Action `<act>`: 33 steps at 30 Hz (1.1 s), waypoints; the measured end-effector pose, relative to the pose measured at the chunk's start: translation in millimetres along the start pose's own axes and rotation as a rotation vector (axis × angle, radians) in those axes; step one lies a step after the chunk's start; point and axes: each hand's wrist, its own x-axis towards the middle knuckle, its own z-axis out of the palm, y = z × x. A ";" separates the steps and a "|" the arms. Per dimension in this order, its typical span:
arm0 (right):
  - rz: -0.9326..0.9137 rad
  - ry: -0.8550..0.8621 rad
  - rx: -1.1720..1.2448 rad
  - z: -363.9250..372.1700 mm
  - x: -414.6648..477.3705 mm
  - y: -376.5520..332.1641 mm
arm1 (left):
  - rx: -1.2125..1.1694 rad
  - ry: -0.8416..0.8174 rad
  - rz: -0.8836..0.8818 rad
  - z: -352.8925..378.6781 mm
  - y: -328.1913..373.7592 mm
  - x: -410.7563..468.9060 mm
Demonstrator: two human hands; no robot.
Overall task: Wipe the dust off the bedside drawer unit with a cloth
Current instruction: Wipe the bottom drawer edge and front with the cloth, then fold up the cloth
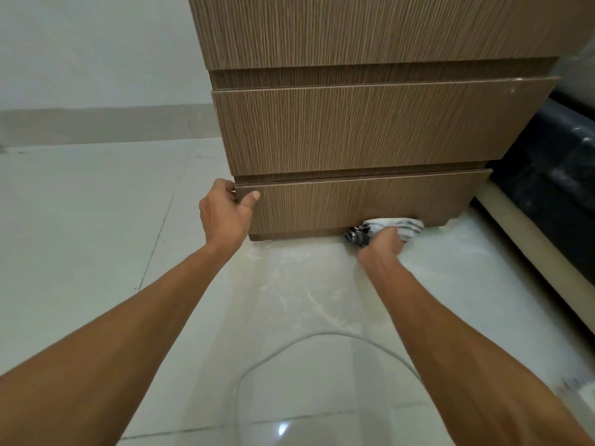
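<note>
The bedside drawer unit [360, 130] is brown wood-grain with three stacked drawer fronts and stands on a pale tiled floor. My left hand [225, 210] grips the upper left corner of the bottom drawer front [354, 204], thumb on its face and fingers behind the edge. My right hand [384, 244] presses a bunched white and grey striped cloth [402, 228] against the lower edge of that drawer, right of centre, where the unit meets the floor.
A dark bed base wrapped in clear plastic [547, 194] stands close on the right, with a beige strip along its foot. White dust smears the floor [299, 284] in front of the unit. A thin white cable [273, 357] loops across the tiles near me. A wall lies to the left.
</note>
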 end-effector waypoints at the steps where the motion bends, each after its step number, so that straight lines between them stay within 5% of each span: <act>1: 0.009 -0.013 0.037 4.4 -12.7 7.6 | 0.001 0.001 -0.001 -0.5 0.1 0.0; 14: 0.180 -0.146 -0.005 43.1 -92.1 101.8 | 0.010 -0.021 0.026 -6.8 -3.9 5.5; 24: 0.274 -0.494 -0.328 39.6 -143.6 139.8 | 0.087 -0.087 0.044 -28.4 -16.5 4.6; 28: 0.376 -0.618 -0.433 12.1 -163.4 115.0 | 0.211 -0.139 -0.191 -58.6 -16.7 -10.4; 33: 0.581 -0.620 -0.473 -18.8 -217.5 54.1 | 0.091 -0.381 -0.763 -110.9 8.7 -41.1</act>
